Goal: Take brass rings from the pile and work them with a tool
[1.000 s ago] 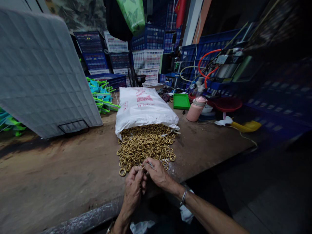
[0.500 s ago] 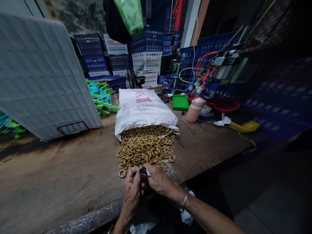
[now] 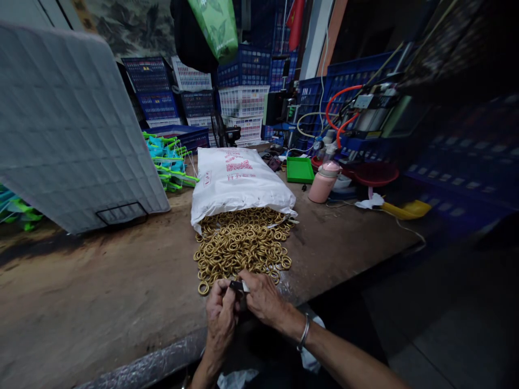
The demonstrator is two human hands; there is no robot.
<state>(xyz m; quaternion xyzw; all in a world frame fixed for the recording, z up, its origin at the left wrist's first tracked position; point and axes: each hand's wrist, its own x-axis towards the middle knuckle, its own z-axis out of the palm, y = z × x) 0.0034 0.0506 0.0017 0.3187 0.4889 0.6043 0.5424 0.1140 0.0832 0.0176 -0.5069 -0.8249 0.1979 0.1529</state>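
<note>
My right hand [image 3: 265, 302] is closed around a small dark piece with a white end [image 3: 237, 286], whose exact kind I cannot make out. Close against it, my left hand [image 3: 219, 313] has its thumb and fingers pinched together; what lies between them is hidden. Just beyond both hands, a heap of brass-coloured rings [image 3: 241, 246] spills from the mouth of a white sack [image 3: 243, 183] with red print. One ring [image 3: 203, 288] lies at the heap's near left edge, beside my left fingertips.
A grey padded board [image 3: 77, 135] stands at the left, with green and blue plastic parts [image 3: 172, 162] behind it. To the right are a pink bottle [image 3: 323, 183], a green tray [image 3: 300, 170] and a yellow scoop [image 3: 405, 209]. Stacked crates [image 3: 244, 100] fill the back.
The small dark piece has turned slightly, and more of its dark side shows between my fingers. Both hands stay in nearly the same place; the rings and sack have not moved.
</note>
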